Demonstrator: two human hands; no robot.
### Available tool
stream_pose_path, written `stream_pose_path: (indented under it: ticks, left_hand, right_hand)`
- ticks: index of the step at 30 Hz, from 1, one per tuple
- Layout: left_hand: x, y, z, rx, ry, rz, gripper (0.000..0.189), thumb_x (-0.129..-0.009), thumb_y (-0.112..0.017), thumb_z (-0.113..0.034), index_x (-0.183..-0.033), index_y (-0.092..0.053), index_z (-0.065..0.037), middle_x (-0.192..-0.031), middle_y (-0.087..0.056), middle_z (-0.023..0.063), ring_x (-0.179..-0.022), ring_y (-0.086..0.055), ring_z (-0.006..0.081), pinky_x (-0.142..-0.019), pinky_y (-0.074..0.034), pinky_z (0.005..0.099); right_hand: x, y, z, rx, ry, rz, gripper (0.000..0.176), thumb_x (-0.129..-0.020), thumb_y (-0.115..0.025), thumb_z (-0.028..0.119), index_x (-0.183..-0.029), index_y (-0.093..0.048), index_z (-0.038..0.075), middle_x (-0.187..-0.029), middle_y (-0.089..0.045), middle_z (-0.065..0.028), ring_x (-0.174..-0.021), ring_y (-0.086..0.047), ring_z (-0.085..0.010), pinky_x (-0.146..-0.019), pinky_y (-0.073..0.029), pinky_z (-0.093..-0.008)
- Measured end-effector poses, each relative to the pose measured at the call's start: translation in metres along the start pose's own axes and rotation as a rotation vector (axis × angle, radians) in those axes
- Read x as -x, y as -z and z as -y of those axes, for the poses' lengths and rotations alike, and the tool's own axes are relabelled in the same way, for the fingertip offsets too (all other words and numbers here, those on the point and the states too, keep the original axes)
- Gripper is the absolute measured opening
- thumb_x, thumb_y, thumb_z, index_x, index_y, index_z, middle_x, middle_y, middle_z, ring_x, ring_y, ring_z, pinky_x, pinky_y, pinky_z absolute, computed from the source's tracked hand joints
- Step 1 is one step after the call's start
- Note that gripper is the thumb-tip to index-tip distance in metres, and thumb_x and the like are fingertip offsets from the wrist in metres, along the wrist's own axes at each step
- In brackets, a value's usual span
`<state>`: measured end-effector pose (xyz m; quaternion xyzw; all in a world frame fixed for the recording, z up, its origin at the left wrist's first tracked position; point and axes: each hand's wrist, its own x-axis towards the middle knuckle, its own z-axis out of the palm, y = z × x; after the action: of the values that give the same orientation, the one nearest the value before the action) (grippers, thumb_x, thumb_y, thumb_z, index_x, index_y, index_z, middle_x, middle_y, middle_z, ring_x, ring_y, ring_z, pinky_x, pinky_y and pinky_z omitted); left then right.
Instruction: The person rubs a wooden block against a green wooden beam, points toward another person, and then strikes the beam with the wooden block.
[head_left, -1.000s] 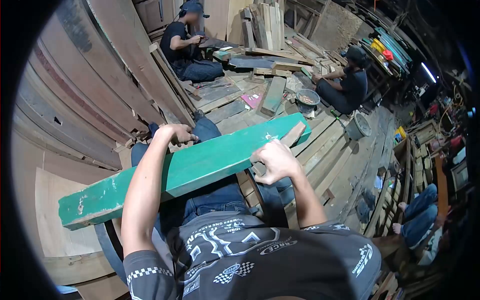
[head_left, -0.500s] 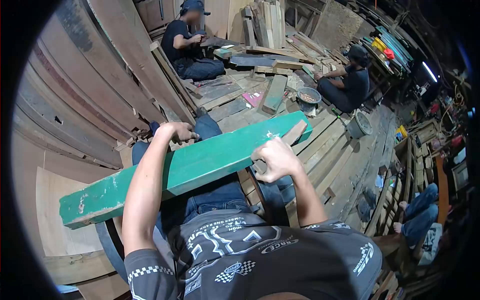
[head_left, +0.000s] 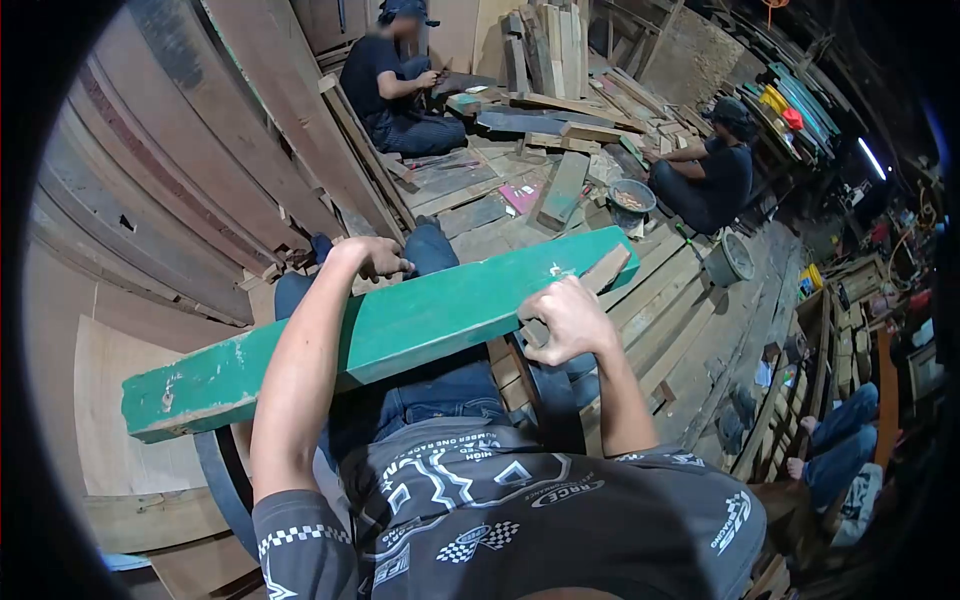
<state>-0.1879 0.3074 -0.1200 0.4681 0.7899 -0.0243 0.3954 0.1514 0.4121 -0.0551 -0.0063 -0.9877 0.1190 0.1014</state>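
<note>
A long green-painted wooden beam (head_left: 440, 305) lies slantwise across my lap. My right hand (head_left: 572, 318) is closed around a short, bare piece of wood (head_left: 608, 268) on the beam's right end. One end of that piece sticks out past my knuckles, the other shows below my fingers. At the beam's far edge, near its middle, my left hand (head_left: 372, 257) has its fingers bent against the wood; their tips are partly hidden. Pale scuffs mark the green paint near both ends.
Two people, one (head_left: 390, 95) at the back and one (head_left: 710, 170) at the right, sit among stacked timber. Buckets (head_left: 728, 262) stand on the plank floor. Tall boards (head_left: 240, 130) lean on the left. Another person's legs (head_left: 840, 430) show at the far right.
The whole view has shifted slightly, so the surroundings sit further right. Both hands keep nearly the same places on the beam, and the right still holds the piece of wood.
</note>
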Motion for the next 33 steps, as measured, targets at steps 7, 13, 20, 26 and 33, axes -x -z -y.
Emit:
stream_pose_path:
  ticks: [7, 13, 20, 26, 33]
  left_hand:
    - [0.024, 0.004, -0.017, -0.036, 0.026, -0.021, 0.058, -0.095, -0.051, -0.056, -0.123, -0.063, -0.007, -0.117, -0.067, 0.0134, -0.097, -0.068, 0.0272, -0.078, -0.056, 0.0399]
    - [0.020, 0.003, -0.013, -0.036, 0.011, -0.031, 0.058, -0.095, -0.051, -0.056, -0.122, -0.063, -0.006, -0.116, -0.067, 0.0158, -0.097, -0.068, 0.0294, -0.079, -0.056, 0.0413]
    - [0.016, 0.003, -0.009, -0.022, -0.005, -0.030, 0.065, -0.093, -0.053, -0.058, -0.131, -0.057, -0.005, -0.121, -0.065, 0.0180, -0.096, -0.068, 0.0308, -0.081, -0.057, 0.0403]
    - [0.018, 0.004, -0.010, -0.025, 0.003, -0.030, 0.065, -0.093, -0.053, -0.058, -0.131, -0.057, -0.006, -0.123, -0.064, 0.0180, -0.099, -0.068, 0.0310, -0.082, -0.057, 0.0402]
    - [0.018, 0.003, -0.012, -0.008, 0.011, -0.009, 0.064, -0.093, -0.052, -0.058, -0.132, -0.056, -0.007, -0.121, -0.065, 0.0170, -0.103, -0.066, 0.0305, -0.083, -0.056, 0.0409]
  right_hand:
    - [0.000, 0.002, 0.003, -0.014, -0.043, 0.026, 0.036, -0.049, -0.073, 0.028, -0.074, -0.068, 0.003, -0.069, -0.063, -0.0167, -0.070, -0.062, -0.0380, -0.062, -0.048, -0.0458]
    - [-0.002, 0.002, 0.001, 0.025, -0.063, 0.053, 0.038, -0.048, -0.073, 0.029, -0.076, -0.068, 0.003, -0.072, -0.063, -0.0175, -0.073, -0.061, -0.0392, -0.065, -0.046, -0.0466]
    - [-0.001, 0.002, 0.001, 0.014, -0.086, 0.069, 0.041, -0.048, -0.073, 0.031, -0.079, -0.070, 0.004, -0.067, -0.062, -0.0165, -0.071, -0.062, -0.0375, -0.065, -0.047, -0.0450]
    - [-0.003, 0.004, 0.002, 0.030, -0.051, 0.041, 0.032, -0.054, -0.071, 0.029, -0.076, -0.072, 0.006, -0.064, -0.063, -0.0177, -0.069, -0.063, -0.0380, -0.065, -0.049, -0.0456]
    - [-0.003, 0.004, 0.000, 0.043, -0.089, 0.119, 0.036, -0.055, -0.071, 0.032, -0.082, -0.073, 0.008, -0.069, -0.065, -0.0162, -0.074, -0.064, -0.0364, -0.070, -0.048, -0.0459]
